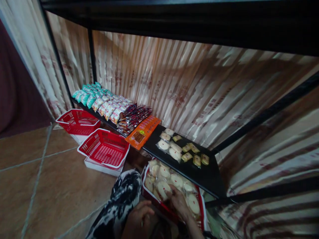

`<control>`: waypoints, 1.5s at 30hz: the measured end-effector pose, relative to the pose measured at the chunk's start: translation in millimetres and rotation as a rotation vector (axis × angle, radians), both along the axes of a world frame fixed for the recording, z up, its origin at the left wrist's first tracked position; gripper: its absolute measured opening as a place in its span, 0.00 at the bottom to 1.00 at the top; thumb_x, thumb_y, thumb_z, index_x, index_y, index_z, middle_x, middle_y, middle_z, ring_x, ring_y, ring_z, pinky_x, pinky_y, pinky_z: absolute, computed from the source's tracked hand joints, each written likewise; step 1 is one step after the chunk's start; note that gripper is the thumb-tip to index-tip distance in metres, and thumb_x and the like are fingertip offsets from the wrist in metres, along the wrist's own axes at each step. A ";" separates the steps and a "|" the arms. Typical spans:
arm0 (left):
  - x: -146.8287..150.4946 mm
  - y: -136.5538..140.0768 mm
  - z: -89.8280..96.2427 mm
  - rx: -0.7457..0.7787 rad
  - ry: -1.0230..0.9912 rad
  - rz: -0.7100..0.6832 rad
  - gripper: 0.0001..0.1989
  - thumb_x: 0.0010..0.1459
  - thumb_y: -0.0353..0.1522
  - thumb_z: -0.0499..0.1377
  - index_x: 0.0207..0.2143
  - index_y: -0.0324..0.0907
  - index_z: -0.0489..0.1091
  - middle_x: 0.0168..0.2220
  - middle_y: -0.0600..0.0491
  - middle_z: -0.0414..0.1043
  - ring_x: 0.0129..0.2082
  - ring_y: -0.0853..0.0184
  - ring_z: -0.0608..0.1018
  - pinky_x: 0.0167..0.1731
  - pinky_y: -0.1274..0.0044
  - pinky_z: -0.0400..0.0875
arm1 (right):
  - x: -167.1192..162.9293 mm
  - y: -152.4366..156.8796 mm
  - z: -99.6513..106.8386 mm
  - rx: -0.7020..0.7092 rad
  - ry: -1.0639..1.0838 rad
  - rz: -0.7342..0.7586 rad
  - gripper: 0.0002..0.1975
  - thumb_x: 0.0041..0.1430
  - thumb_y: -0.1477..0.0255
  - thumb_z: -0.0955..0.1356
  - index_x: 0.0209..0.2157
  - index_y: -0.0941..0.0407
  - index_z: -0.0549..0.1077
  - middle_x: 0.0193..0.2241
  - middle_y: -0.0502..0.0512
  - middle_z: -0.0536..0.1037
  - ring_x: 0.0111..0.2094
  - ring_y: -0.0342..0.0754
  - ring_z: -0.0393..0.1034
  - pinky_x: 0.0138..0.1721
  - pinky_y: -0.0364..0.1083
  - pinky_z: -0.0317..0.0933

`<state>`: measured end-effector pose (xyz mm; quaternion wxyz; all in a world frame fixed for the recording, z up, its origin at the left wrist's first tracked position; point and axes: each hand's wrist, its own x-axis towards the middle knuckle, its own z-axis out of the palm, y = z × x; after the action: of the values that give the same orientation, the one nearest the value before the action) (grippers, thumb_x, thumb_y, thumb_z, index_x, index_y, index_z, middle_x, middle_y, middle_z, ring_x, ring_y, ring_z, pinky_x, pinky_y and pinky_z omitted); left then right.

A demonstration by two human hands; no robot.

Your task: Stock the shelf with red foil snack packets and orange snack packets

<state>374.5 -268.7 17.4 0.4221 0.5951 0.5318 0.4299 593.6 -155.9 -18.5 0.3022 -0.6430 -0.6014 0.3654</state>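
My right hand (179,203) reaches into a red basket with a white rim (204,212). Its fingers close on the edge of a wrapped round cake (163,190), pale and flat with a small red mark. Several like cakes in clear wrappers fill this basket around the hand. Low in the view, beside my knee in black-and-white patterned cloth, my left hand (140,217) is loosely curled, its fingers a little apart and nothing visible in them. Above the basket, a black shelf (157,141) bears several wrapped round cakes (163,144) and small gold-green packets (196,160).
Left along the shelf lie an orange snack bag (144,132), dark red packets (134,119), white packets (107,109) and teal packets (84,98). Two red baskets (106,151) stand on the tiled floor, on white boxes. Black shelf posts (266,114) and an upper shelf (174,28) frame the space.
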 end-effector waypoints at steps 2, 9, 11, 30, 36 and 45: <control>0.7 4.7 -0.2 0.012 0.006 -0.010 0.15 0.49 0.27 0.49 0.31 0.44 0.75 0.45 0.48 0.75 0.45 0.62 0.76 0.48 0.72 0.69 | 0.7 0.6 -1.4 -0.043 0.057 0.044 0.18 0.44 0.59 0.66 0.34 0.55 0.77 0.29 0.54 0.80 0.34 0.55 0.74 0.38 0.52 0.67; -1.9 18.5 17.1 0.050 0.034 -0.043 0.15 0.50 0.26 0.49 0.33 0.44 0.74 0.46 0.49 0.74 0.47 0.64 0.75 0.49 0.74 0.67 | 2.3 -2.7 8.5 -0.036 0.087 0.046 0.19 0.45 0.63 0.65 0.38 0.56 0.76 0.33 0.53 0.80 0.36 0.53 0.74 0.40 0.49 0.66; -5.4 22.8 26.7 0.036 0.031 -0.072 0.15 0.50 0.25 0.49 0.33 0.45 0.74 0.47 0.49 0.73 0.48 0.65 0.75 0.50 0.75 0.67 | -1.2 -2.8 15.3 -0.033 0.114 0.053 0.18 0.46 0.63 0.65 0.38 0.56 0.76 0.33 0.53 0.80 0.36 0.53 0.74 0.40 0.49 0.66; -33.2 96.4 57.8 -0.385 -0.416 -0.167 0.09 0.51 0.35 0.57 0.33 0.39 0.71 0.35 0.49 0.75 0.36 0.64 0.77 0.33 0.76 0.71 | -46.3 3.9 62.6 0.241 0.136 -0.253 0.20 0.45 0.62 0.68 0.40 0.54 0.78 0.45 0.59 0.77 0.49 0.56 0.68 0.54 0.55 0.57; -40.1 130.0 70.2 -0.679 -0.787 -0.131 0.16 0.52 0.38 0.59 0.37 0.35 0.68 0.38 0.42 0.73 0.34 0.63 0.78 0.36 0.72 0.73 | -67.0 10.0 72.8 0.411 0.121 -0.274 0.15 0.49 0.62 0.67 0.37 0.51 0.79 0.50 0.59 0.72 0.52 0.54 0.65 0.55 0.56 0.56; -43.4 184.8 56.1 -0.710 -0.986 -0.188 0.19 0.49 0.35 0.62 0.43 0.36 0.68 0.38 0.45 0.75 0.34 0.66 0.77 0.38 0.73 0.72 | -109.9 43.5 76.8 0.439 0.001 -0.183 0.13 0.55 0.69 0.63 0.39 0.50 0.77 0.55 0.57 0.66 0.56 0.50 0.60 0.57 0.54 0.55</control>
<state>331.1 -83.9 73.5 0.8268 0.1936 0.3301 0.4123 483.7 -112.5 58.3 0.4668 -0.6135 -0.6055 0.1975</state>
